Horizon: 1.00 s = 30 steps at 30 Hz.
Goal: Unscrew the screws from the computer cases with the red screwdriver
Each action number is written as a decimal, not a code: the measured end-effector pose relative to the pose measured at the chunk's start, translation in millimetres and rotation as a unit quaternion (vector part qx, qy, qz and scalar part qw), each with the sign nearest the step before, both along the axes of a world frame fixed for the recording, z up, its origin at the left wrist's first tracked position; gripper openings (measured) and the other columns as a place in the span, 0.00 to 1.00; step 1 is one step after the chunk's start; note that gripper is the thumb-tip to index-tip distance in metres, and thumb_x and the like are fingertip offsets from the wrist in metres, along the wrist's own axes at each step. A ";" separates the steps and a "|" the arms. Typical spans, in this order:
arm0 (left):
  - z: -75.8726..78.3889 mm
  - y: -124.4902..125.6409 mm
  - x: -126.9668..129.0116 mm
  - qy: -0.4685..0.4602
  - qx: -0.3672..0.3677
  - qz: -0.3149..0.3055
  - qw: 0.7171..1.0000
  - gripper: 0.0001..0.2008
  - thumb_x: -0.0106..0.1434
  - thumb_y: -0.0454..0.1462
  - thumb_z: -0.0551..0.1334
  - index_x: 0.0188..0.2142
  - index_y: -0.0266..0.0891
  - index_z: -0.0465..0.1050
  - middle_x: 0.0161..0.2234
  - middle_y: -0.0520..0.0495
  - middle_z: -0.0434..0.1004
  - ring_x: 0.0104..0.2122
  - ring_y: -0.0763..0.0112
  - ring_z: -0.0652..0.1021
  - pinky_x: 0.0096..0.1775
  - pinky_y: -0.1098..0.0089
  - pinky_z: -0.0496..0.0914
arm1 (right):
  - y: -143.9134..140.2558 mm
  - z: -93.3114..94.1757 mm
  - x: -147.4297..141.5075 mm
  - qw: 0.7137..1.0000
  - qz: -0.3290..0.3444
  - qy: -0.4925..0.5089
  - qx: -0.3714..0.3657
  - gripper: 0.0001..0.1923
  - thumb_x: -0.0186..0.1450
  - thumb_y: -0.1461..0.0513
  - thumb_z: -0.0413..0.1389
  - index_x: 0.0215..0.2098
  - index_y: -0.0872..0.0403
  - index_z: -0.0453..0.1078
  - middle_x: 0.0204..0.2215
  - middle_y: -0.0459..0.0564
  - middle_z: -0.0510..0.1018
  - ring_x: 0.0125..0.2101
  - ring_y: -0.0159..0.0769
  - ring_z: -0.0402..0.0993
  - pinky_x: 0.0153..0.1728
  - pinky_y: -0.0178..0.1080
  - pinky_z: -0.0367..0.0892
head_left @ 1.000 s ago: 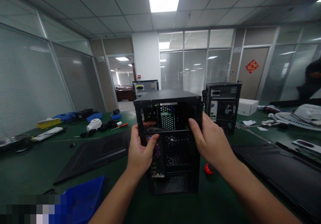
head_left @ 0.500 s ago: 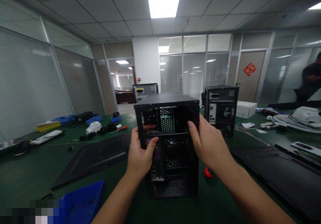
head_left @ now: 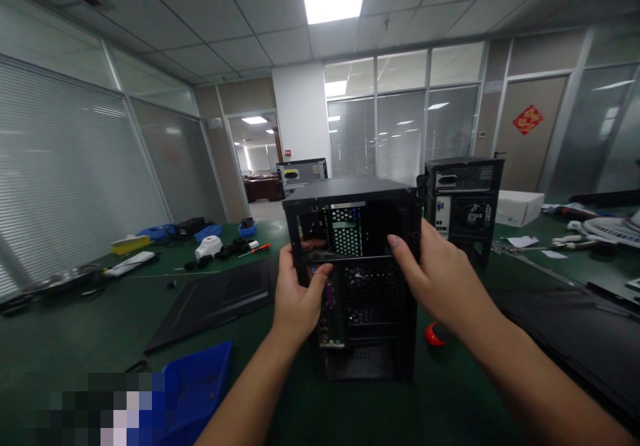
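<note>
A black computer case (head_left: 357,189) stands upright on the green table in front of me, its rear side facing me. The upper bay is an open hole, and a metal port panel (head_left: 331,313) shows at its lower left. My left hand (head_left: 300,293) grips the left edge, with the thumb on the rear face and fingers reaching inside the frame. On the right edge my right hand (head_left: 437,273) holds the case, thumb on the rear face; its other fingers are hidden behind the side.
A second computer case (head_left: 465,206) stands behind to the right, another (head_left: 303,173) farther back. Black side panels (head_left: 215,303) lie at left and right. A blue tray (head_left: 197,379) sits front left, a red round object (head_left: 436,334) beside the case, an orange screwdriver (head_left: 261,248) farther off.
The whole view has shifted, so the case and both hands appear farther right and slightly higher. Both hands keep the same hold on the case.
</note>
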<state>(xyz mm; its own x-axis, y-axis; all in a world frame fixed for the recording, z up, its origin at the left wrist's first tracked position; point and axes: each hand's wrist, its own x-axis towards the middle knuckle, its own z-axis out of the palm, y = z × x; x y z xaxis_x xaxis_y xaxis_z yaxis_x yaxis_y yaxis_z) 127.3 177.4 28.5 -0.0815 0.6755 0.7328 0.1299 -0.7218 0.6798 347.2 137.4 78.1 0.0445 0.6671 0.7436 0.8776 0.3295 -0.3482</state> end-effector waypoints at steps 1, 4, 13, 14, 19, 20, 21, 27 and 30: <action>0.2 -0.2 0.3 0.000 0.000 -0.002 1.000 0.20 0.65 0.47 0.66 0.51 0.44 0.64 0.50 0.49 0.75 0.49 0.73 0.77 0.53 0.72 0.70 | -0.2 0.6 0.6 1.000 0.005 -0.006 0.002 0.30 0.74 0.46 0.44 0.68 0.52 0.57 0.59 0.59 0.74 0.56 0.56 0.76 0.51 0.58 0.76; 2.4 -1.8 -0.7 0.010 -0.012 -0.002 1.000 0.21 0.65 0.47 0.66 0.52 0.44 0.64 0.50 0.49 0.75 0.50 0.73 0.77 0.53 0.71 0.70 | 1.5 -4.3 5.7 0.999 0.033 -0.021 0.020 0.33 0.73 0.43 0.43 0.69 0.50 0.56 0.62 0.57 0.71 0.58 0.55 0.74 0.53 0.58 0.76; 48.2 -39.1 -50.1 0.168 -0.094 0.032 0.981 0.26 0.66 0.53 0.62 0.59 0.48 0.61 0.58 0.47 0.72 0.54 0.65 0.78 0.49 0.66 0.74 | -3.7 -146.9 87.1 0.977 0.104 -0.185 0.036 0.43 0.73 0.48 0.46 0.75 0.61 0.33 0.70 0.61 0.60 0.65 0.52 0.66 0.60 0.54 0.72; 54.4 -44.3 -61.6 0.176 -0.103 0.051 0.978 0.25 0.66 0.54 0.61 0.57 0.46 0.63 0.57 0.46 0.73 0.51 0.65 0.80 0.46 0.67 0.75 | -6.8 -165.8 96.7 0.972 0.094 -0.214 0.029 0.45 0.72 0.48 0.47 0.75 0.62 0.33 0.70 0.61 0.60 0.65 0.53 0.66 0.59 0.54 0.73; 63.0 -51.8 -131.9 0.326 -0.174 0.195 0.909 0.24 0.66 0.56 0.58 0.50 0.41 0.70 0.41 0.47 0.79 0.40 0.66 0.81 0.44 0.67 0.72 | -6.6 -218.1 124.2 0.941 0.076 -0.330 -0.028 0.43 0.69 0.44 0.53 0.75 0.48 0.44 0.70 0.52 0.60 0.65 0.53 0.65 0.60 0.59 0.71; 58.1 -50.2 -145.9 0.378 -0.217 0.207 0.876 0.24 0.66 0.56 0.56 0.48 0.41 0.71 0.37 0.48 0.79 0.36 0.66 0.80 0.39 0.68 0.71 | -3.5 -220.5 126.6 0.937 0.082 -0.337 -0.052 0.39 0.69 0.44 0.53 0.74 0.45 0.47 0.70 0.50 0.61 0.65 0.52 0.66 0.60 0.58 0.71; 50.8 -48.5 -159.0 0.429 -0.265 0.209 0.838 0.23 0.67 0.55 0.55 0.45 0.41 0.73 0.34 0.48 0.79 0.32 0.66 0.79 0.35 0.68 0.69 | -0.1 -221.2 128.4 0.934 0.087 -0.339 -0.072 0.36 0.70 0.46 0.52 0.73 0.42 0.51 0.69 0.49 0.63 0.64 0.51 0.67 0.60 0.58 0.71; -21.7 -50.8 -203.7 0.621 -0.386 0.171 0.660 0.14 0.63 0.38 0.56 0.42 0.46 0.80 0.44 0.45 0.81 0.44 0.58 0.80 0.47 0.60 0.72 | 8.3 -216.3 131.7 0.935 0.085 -0.328 -0.102 0.27 0.71 0.58 0.50 0.68 0.42 0.61 0.62 0.53 0.72 0.57 0.50 0.75 0.54 0.57 0.76; -45.2 -54.7 -204.1 0.646 -0.384 0.181 0.634 0.18 0.63 0.34 0.54 0.44 0.45 0.80 0.47 0.42 0.81 0.46 0.56 0.81 0.49 0.57 0.73 | 3.7 -213.7 130.8 0.935 0.089 -0.322 -0.117 0.26 0.71 0.57 0.50 0.67 0.42 0.63 0.62 0.52 0.72 0.57 0.49 0.75 0.54 0.54 0.76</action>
